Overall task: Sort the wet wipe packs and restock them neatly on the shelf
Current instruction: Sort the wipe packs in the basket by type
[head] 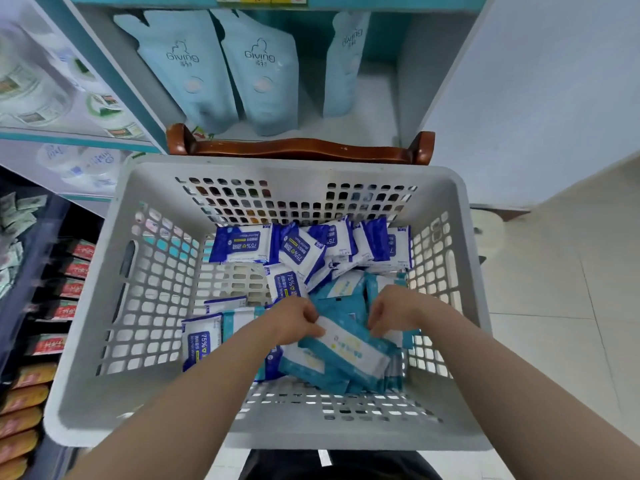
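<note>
Teal pack (349,344) lies in the basket (86,393) near right, long axis running far-left to near-right; my left hand (298,322) pinches its far-left end, right hand (391,308) pinches the far edge.

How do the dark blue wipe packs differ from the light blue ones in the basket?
The dark blue packs have deep blue ends and a large "75%" print; the light blue packs are teal with a white band. The dark ones lie mostly along the far wall, untouched; the light ones are piled near the front, with the left hand and right hand gripping them. Both kinds are flat soft packs lying loose in the grey basket.
</note>
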A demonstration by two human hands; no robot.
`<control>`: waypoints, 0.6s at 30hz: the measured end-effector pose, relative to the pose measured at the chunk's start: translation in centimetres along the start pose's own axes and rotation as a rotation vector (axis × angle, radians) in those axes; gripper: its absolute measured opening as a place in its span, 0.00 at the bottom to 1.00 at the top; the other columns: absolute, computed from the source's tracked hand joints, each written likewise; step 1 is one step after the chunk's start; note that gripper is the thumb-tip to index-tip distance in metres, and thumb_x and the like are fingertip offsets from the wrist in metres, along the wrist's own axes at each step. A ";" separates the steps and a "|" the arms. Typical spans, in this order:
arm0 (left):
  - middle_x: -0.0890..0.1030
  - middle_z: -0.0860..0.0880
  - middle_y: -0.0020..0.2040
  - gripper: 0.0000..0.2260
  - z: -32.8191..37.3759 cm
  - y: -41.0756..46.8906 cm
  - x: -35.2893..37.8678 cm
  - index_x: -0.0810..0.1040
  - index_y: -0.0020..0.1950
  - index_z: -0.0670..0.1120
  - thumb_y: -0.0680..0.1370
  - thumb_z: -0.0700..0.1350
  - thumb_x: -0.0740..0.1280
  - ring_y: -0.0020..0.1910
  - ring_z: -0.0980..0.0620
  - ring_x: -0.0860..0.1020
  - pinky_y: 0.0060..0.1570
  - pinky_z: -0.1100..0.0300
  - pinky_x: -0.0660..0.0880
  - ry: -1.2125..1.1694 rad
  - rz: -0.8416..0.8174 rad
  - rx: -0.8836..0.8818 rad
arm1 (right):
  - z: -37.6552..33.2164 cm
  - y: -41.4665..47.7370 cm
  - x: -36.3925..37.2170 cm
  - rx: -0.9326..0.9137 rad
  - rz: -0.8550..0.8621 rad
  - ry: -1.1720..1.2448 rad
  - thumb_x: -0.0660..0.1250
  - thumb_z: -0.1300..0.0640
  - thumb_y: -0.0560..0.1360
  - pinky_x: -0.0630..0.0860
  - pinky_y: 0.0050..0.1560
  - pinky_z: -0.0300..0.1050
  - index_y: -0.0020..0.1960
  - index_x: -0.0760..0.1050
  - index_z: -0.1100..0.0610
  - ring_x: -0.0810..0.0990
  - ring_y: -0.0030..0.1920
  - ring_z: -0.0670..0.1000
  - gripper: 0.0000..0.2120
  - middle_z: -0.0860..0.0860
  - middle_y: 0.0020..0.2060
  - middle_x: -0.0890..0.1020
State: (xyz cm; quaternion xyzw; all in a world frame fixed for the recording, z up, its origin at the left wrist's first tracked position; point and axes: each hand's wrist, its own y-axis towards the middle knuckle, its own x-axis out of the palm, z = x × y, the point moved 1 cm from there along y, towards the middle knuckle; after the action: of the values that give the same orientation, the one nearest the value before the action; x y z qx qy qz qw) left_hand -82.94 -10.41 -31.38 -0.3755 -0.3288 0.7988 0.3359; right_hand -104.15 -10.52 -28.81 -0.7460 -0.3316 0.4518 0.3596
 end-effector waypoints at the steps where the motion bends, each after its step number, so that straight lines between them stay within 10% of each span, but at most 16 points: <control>1: 0.77 0.51 0.50 0.15 -0.1 0.1 0.4 0.79 0.57 0.44 0.73 0.48 0.73 0.49 0.53 0.76 0.49 0.62 0.71 -0.026 0.011 -0.003 | 0.0 0.1 0.1 -0.011 0.027 0.015 0.73 0.55 0.71 0.75 0.57 0.42 0.56 0.82 0.55 0.79 0.53 0.48 0.14 0.48 0.55 0.82; 12: 0.80 0.51 0.50 0.13 -0.5 0.7 0.9 0.80 0.56 0.47 0.75 0.50 0.71 0.49 0.54 0.77 0.49 0.62 0.73 -0.117 0.001 0.006 | 0.1 1.2 0.4 -0.024 -0.027 0.009 0.73 0.55 0.72 0.72 0.62 0.42 0.63 0.77 0.55 0.77 0.59 0.50 0.20 0.50 0.61 0.78; 15: 0.80 0.46 0.45 0.09 -1.7 1.4 -1.2 0.80 0.47 0.42 0.75 0.48 0.70 0.44 0.48 0.77 0.45 0.58 0.74 -0.137 0.199 -0.047 | -0.5 1.4 -0.4 -0.031 0.128 0.102 0.70 0.56 0.75 0.73 0.57 0.40 0.60 0.79 0.56 0.78 0.55 0.48 0.14 0.50 0.57 0.80; 18: 0.79 0.42 0.54 0.17 -3.8 2.5 -2.8 0.74 0.62 0.38 0.75 0.43 0.70 0.54 0.42 0.77 0.54 0.53 0.75 -0.311 0.454 -0.223 | -1.9 2.0 -0.6 -0.118 0.366 0.259 0.67 0.57 0.77 0.72 0.49 0.38 0.57 0.80 0.54 0.78 0.49 0.48 0.10 0.50 0.50 0.81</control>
State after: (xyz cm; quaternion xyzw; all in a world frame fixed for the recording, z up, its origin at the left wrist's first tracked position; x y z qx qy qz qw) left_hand -79.15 -12.95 -34.23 -0.3472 -0.3694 0.8605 0.0509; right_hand -102.33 -12.45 -29.57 -0.8652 -0.1678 0.3899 0.2668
